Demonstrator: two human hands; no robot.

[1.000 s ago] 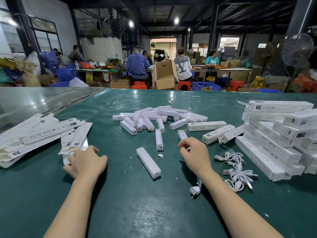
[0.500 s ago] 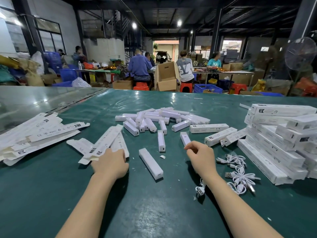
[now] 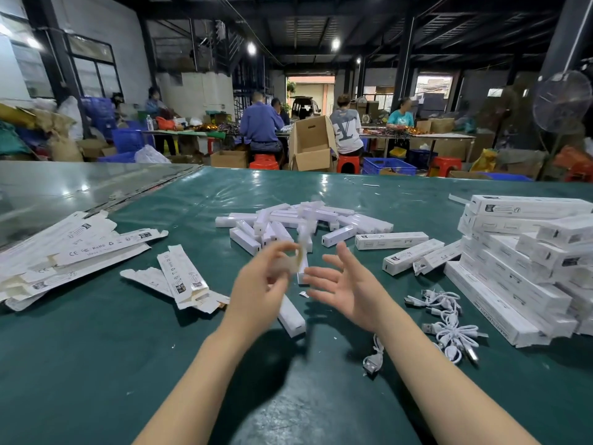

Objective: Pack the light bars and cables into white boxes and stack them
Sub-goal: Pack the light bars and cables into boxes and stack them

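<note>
White boxes (image 3: 390,240): three loose beside one stack (image 3: 513,268)

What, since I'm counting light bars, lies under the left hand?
One white light bar on the table; its near end shows, its far end hides beneath the left hand, which pinches a blurred carton.

Green table cover (image 3: 96,364), near. Far centre: 1 open cardboard box (image 3: 313,146); red stools (image 3: 348,163) beside it; 1 blue crate (image 3: 390,165) to its right. Far right: 1 standing fan (image 3: 560,102). Far tables: seated persons (image 3: 260,123).
</note>
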